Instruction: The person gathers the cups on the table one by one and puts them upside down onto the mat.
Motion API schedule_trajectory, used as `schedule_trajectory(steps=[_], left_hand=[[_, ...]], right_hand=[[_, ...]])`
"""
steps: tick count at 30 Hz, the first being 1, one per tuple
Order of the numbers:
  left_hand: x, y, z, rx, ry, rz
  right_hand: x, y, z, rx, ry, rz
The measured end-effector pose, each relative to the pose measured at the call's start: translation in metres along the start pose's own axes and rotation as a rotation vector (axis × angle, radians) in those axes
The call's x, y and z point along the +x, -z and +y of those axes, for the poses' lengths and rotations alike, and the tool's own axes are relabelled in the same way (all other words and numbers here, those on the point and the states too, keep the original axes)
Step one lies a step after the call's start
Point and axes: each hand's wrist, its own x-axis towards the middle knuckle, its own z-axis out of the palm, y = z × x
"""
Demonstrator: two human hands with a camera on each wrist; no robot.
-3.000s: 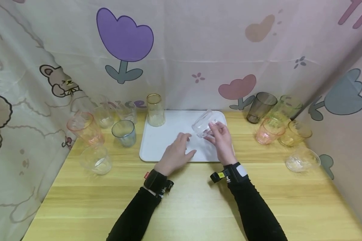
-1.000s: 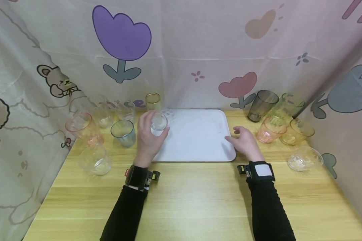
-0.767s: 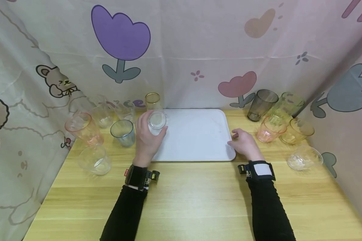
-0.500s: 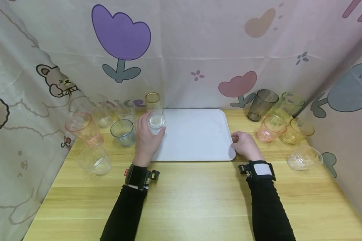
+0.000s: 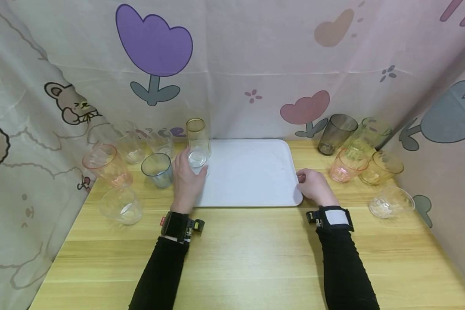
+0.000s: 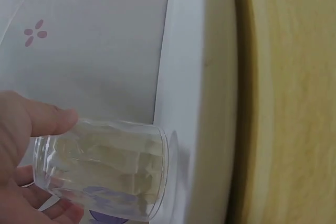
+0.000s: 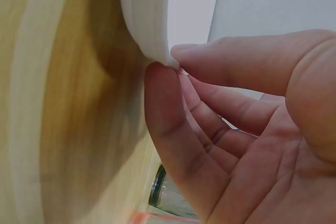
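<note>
A white tray [image 5: 252, 181] lies on the wooden table. My left hand [image 5: 190, 170] grips a small clear glass [image 5: 197, 158] standing at the tray's left side. In the left wrist view the clear glass [image 6: 105, 174] has its wider end against the tray [image 6: 205, 77], with my thumb [image 6: 47, 119] on one side and my other fingers beneath it. My right hand [image 5: 304, 177] is at the tray's right edge. In the right wrist view its thumb [image 7: 236, 61] and a finger [image 7: 168, 129] pinch the tray's rim [image 7: 147, 30].
Left of the tray stand a pink cup [image 5: 107, 165], a grey-blue cup [image 5: 157, 170], a clear cup [image 5: 122, 206] and a tall amber glass [image 5: 197, 135]. To the right stand dark grey [image 5: 335, 134], green [image 5: 366, 137], pink [image 5: 346, 167], yellow [image 5: 380, 170] and clear [image 5: 391, 203] cups. Patterned curtains close three sides.
Three seconds ago my right hand held the clear glass over the tray. Now my left hand holds it at the tray's left side, and my right hand has moved to the right rim.
</note>
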Motion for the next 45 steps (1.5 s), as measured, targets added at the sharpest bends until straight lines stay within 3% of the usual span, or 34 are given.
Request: schedule_trajectory(steps=[10,19,36,40,45], left_hand=[[-0.001,-0.002,-0.005,-0.017,0.049,-0.035],[-0.003,-0.005,-0.009,-0.047,0.047,-0.008],[-0.004,-0.008,-0.011,-0.074,0.078,-0.024],[-0.004,-0.006,-0.009,-0.08,0.054,0.005],[-0.002,-0.005,-0.001,-0.083,-0.047,0.074]], right_hand=[[0.0,-0.001,0.0,-0.012,0.011,0.003],[-0.003,0.002,-0.003,-0.024,0.001,0.001],[-0.003,0.001,-0.003,-0.011,0.014,0.015],[-0.004,0.0,-0.003,0.029,0.046,0.083],[-0.005,-0.002,-0.007,0.134,0.107,0.287]])
